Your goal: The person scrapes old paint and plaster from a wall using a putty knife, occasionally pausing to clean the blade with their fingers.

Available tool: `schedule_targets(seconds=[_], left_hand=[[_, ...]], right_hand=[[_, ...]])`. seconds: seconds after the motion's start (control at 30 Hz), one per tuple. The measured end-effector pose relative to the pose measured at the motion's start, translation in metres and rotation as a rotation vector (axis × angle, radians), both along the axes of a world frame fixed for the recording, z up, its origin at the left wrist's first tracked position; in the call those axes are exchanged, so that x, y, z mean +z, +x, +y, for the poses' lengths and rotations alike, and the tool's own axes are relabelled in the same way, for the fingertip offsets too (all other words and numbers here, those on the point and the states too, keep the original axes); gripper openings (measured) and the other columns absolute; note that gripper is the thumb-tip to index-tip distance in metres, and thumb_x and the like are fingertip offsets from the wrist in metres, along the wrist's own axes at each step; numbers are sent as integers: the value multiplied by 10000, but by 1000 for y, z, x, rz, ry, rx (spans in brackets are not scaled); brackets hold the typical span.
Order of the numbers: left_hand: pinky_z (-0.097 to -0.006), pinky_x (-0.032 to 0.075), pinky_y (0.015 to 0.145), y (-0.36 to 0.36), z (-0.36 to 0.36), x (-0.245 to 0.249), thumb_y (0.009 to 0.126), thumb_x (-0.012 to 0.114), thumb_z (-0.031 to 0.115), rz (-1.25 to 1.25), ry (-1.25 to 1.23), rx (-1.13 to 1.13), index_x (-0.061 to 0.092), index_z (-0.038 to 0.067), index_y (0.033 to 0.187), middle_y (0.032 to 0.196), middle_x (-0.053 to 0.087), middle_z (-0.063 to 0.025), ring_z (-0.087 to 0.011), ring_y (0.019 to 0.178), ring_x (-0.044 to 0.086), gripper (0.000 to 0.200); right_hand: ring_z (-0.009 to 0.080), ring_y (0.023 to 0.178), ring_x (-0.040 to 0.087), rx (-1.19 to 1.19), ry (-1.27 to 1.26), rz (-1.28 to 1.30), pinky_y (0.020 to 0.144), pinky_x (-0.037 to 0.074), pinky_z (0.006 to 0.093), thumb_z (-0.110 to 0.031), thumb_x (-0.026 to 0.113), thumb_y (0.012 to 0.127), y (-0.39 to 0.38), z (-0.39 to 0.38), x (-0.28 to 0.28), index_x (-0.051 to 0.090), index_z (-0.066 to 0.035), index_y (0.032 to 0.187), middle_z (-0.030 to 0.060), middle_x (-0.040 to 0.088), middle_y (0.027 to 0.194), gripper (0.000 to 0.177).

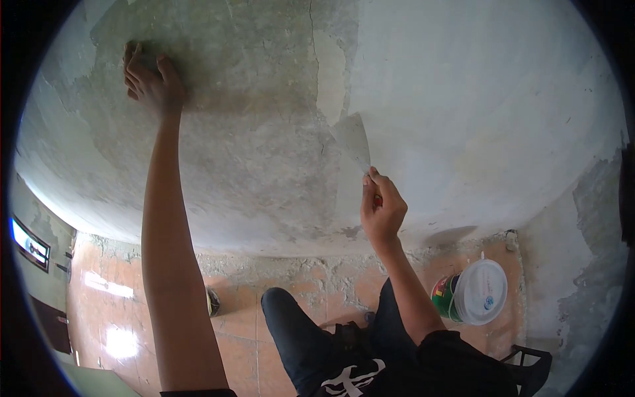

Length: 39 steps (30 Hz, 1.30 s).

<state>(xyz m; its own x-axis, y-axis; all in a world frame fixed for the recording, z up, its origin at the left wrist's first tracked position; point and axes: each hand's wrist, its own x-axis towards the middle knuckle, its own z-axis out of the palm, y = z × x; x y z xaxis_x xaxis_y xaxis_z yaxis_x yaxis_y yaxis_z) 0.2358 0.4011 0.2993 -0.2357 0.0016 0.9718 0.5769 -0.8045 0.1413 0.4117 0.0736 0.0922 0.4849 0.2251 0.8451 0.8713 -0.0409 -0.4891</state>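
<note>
My right hand (383, 206) grips a putty knife (354, 140), its handle mostly hidden in my fingers with a bit of red showing. The wide metal blade points up and left and lies against the wall (245, 152), at the border between bare grey plaster and a pale coated area. Higher up at the left, my left hand (153, 79) rests against the grey part of the wall with its fingers apart and slightly bent. Nothing shows in it. A crack (313, 40) runs down the wall above the blade, beside a pale patch (331, 76).
A green bucket with a white lid (481, 291) stands on the tiled floor (231, 344) to the right. Scraped debris (297, 268) lies along the wall's foot. A small can (212, 301) is partly hidden behind my left arm. A black frame (532, 367) stands at lower right.
</note>
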Motion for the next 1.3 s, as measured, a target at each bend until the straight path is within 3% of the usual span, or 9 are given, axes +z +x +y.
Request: schedule_targets(seconds=[0.33, 0.67, 0.77, 0.83, 0.97, 1.07, 1.2, 1.3], left_hand=[[-454, 220, 1071, 2, -4, -5, 865, 535, 324, -37, -10, -50, 467, 159, 1301, 1450, 435, -15, -254, 1335, 365, 471], [-467, 218, 1067, 4, -4, -5, 854, 553, 332, -57, -17, -59, 476, 166, 1289, 1448, 439, -13, -258, 1329, 366, 472], [-479, 254, 1043, 1, -5, -4, 873, 533, 343, -35, -21, -15, 467, 138, 1307, 1431, 439, -34, -272, 1331, 368, 485], [-483, 252, 1043, 2, -3, -4, 872, 535, 340, -41, -23, -19, 467, 139, 1310, 1430, 439, -35, -272, 1332, 366, 487], [-455, 227, 1059, 3, -1, -1, 857, 548, 328, -59, 9, -31, 475, 163, 1284, 1437, 450, -12, -258, 1326, 366, 464], [-461, 228, 1059, 1, -3, -6, 856, 545, 327, -54, -5, -34, 474, 167, 1284, 1435, 452, -18, -261, 1325, 366, 462], [-464, 230, 1056, 0, 1, -5, 855, 548, 333, -64, -7, -20, 476, 169, 1284, 1426, 455, -13, -259, 1316, 370, 465], [-463, 228, 1054, 2, -6, -5, 857, 548, 339, -41, -13, -47, 475, 168, 1284, 1418, 456, -8, -256, 1313, 370, 466]], right_hand=[[107, 482, 533, 34, -45, 20, 420, 406, 249, -98, 663, 891, 0, -7, 6, 663, -39, 1004, 45, 606, 668, 127], [94, 470, 516, 4, 4, -56, 412, 401, 242, -103, 665, 892, 6, -1, 4, 664, -41, 992, 42, 614, 669, 118], [135, 533, 569, 28, -71, 41, 462, 424, 240, -59, 651, 892, 1, -4, 9, 664, 7, 962, 119, 688, 794, 97], [103, 461, 515, 29, -11, -18, 411, 408, 252, -97, 669, 883, 5, 3, 9, 663, -50, 963, 37, 614, 664, 93], [116, 449, 514, 185, 32, -80, 415, 409, 252, -100, 672, 877, -7, 37, 47, 675, -96, 1018, 22, 574, 629, 141], [127, 447, 514, 199, -54, -61, 413, 407, 260, -106, 671, 879, -16, 28, 47, 679, -103, 1030, 21, 575, 634, 151], [112, 465, 514, 114, -10, 0, 414, 388, 270, -96, 664, 887, -1, -10, -1, 671, -59, 1047, 40, 568, 634, 165], [113, 491, 536, 110, -60, -13, 431, 399, 258, -87, 664, 887, 1, 1, 13, 669, -36, 1037, 59, 588, 652, 159]])
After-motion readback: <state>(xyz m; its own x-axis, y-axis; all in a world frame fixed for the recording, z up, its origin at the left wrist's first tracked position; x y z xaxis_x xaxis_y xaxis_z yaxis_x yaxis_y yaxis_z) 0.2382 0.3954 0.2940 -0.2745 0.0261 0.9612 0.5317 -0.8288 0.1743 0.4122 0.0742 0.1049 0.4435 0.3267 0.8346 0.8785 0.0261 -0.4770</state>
